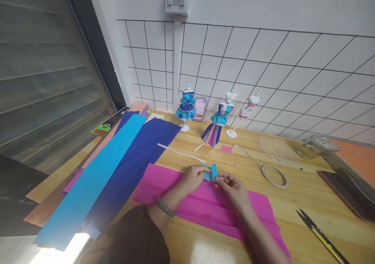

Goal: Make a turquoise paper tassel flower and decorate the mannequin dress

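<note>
My left hand (191, 179) pinches the left end of a small piece of light blue crepe paper (213, 172). The thumb and fingers of my right hand (232, 186) grip the other end, which is folded upright. Both hands are just above a wide sheet of magenta crepe paper (187, 207) spread on the wooden table. A thin blue sliver (213, 192) lies on the magenta sheet below the hands. Beyond my left hand lies a long pale strip (180, 153).
Blue crepe paper (96, 186) and dark blue crepe paper (131, 170) lie left. Dressed mini mannequins (186, 107) (222, 113) and a third mannequin (249, 107) stand at the back. A tape roll (274, 176), scissors (319, 234) and a dark tray (345, 193) are right.
</note>
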### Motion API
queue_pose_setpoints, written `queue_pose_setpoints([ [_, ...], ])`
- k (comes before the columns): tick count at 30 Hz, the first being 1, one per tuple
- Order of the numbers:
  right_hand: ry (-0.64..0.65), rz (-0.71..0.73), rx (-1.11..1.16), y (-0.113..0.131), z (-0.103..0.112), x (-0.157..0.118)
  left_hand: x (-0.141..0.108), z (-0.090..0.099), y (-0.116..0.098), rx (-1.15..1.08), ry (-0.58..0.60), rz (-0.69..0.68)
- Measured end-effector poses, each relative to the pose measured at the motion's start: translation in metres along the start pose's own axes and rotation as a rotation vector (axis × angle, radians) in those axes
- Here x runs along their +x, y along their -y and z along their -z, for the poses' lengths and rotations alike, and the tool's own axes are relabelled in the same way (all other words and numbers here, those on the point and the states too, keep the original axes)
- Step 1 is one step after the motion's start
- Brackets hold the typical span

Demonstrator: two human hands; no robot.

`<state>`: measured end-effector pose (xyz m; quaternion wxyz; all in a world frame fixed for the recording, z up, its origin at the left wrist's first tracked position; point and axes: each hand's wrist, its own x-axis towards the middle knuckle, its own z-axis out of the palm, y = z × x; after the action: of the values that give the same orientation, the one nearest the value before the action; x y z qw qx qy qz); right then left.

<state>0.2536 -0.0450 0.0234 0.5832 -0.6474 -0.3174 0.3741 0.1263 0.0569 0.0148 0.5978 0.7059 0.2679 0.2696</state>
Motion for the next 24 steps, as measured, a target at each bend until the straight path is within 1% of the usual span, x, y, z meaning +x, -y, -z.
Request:
queue_pose_setpoints([
  [3, -0.020, 0.017, 0.043, -0.002, -0.005, -0.001, 0.000, -0.003, -0.001, -0.016, 0.023, 0.003],
  [7, -0.014, 0.063, 0.057, 0.000, -0.009, -0.004, 0.001, -0.005, -0.002, -0.032, 0.061, 0.004],
  [12, -0.002, 0.081, 0.011, 0.000, -0.010, -0.008, 0.001, -0.005, -0.003, -0.035, 0.101, 0.016],
  [19, 0.005, 0.093, -0.054, 0.001, -0.009, -0.010, 0.000, -0.003, -0.007, 0.029, 0.129, -0.016],
  [22, 0.023, 0.134, -0.125, 0.002, -0.008, -0.011, -0.001, -0.004, -0.007, 0.094, 0.123, -0.036],
  [24, 0.030, 0.189, -0.246, 0.003, -0.007, -0.012, -0.002, -0.005, -0.008, 0.143, 0.121, -0.055],
])
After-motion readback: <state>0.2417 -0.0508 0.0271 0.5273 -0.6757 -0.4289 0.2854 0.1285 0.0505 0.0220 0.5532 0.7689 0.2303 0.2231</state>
